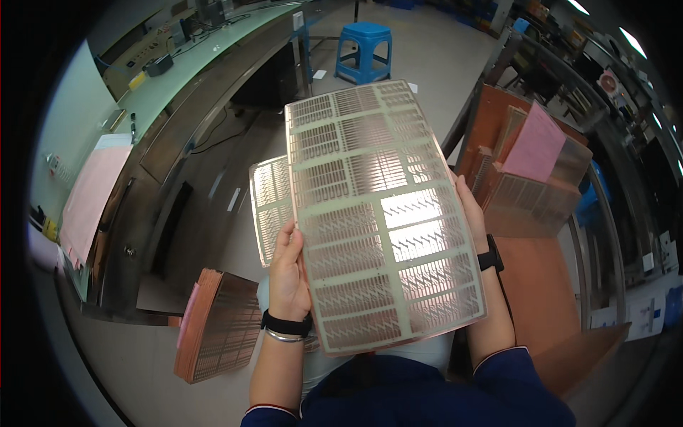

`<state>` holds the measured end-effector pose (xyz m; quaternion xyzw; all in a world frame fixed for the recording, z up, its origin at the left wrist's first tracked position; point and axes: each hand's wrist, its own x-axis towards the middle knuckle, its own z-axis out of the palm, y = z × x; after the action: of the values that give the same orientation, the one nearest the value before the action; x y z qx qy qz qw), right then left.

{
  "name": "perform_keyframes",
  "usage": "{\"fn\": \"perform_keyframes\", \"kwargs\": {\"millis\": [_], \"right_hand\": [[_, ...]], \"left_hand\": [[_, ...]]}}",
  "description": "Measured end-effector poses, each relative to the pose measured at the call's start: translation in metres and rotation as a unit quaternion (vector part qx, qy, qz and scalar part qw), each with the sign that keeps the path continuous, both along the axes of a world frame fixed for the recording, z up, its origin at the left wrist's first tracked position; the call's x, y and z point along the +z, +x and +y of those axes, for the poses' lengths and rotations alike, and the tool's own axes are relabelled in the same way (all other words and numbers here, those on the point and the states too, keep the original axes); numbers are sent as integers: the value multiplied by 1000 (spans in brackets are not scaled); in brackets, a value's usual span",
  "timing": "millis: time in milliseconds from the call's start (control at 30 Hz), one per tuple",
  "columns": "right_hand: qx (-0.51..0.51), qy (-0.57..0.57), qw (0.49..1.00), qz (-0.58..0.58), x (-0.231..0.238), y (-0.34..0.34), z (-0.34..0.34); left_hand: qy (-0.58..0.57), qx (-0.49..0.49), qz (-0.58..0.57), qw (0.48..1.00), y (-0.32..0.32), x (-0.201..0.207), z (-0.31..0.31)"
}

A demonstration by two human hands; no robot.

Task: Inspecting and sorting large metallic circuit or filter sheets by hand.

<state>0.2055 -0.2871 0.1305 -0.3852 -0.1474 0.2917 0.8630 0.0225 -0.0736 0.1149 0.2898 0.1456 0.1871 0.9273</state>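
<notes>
A large copper-coloured circuit board panel [341, 285] with rows of etched patterns on pale green is held up in front of me, tilted. My left hand [289, 274] grips its left edge, thumb on the front face. On the right edge, my right hand [469, 217] is closed around the panel, its fingers partly hidden behind it. Light glares off the panel's middle right. Behind it, a second patterned panel [270, 206] shows at the left, mostly covered. A thick stack of similar panels [228, 331] stands upright at my lower left.
To the right, a metal-framed rack [612, 235] carries copper panels [530, 203] and a pink sheet [537, 142]. A desk with a green top [203, 53] runs along the left, with pink paper [97, 199] at its near end. A blue stool [365, 53] stands ahead on the floor.
</notes>
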Motion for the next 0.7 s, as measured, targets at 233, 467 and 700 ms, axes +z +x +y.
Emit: {"fn": "perform_keyframes", "kwargs": {"millis": [233,467,700], "right_hand": [[23,-168,985,-21,-23,-8,-12],[-24,-175,984,20,-52,-38,-21],[-114,-262,950,-129,-32,-44,-30]], "left_hand": [[57,40,62,996,-16,-22,9],[14,72,86,994,-30,-52,8],[77,95,88,989,-37,-41,2]]}}
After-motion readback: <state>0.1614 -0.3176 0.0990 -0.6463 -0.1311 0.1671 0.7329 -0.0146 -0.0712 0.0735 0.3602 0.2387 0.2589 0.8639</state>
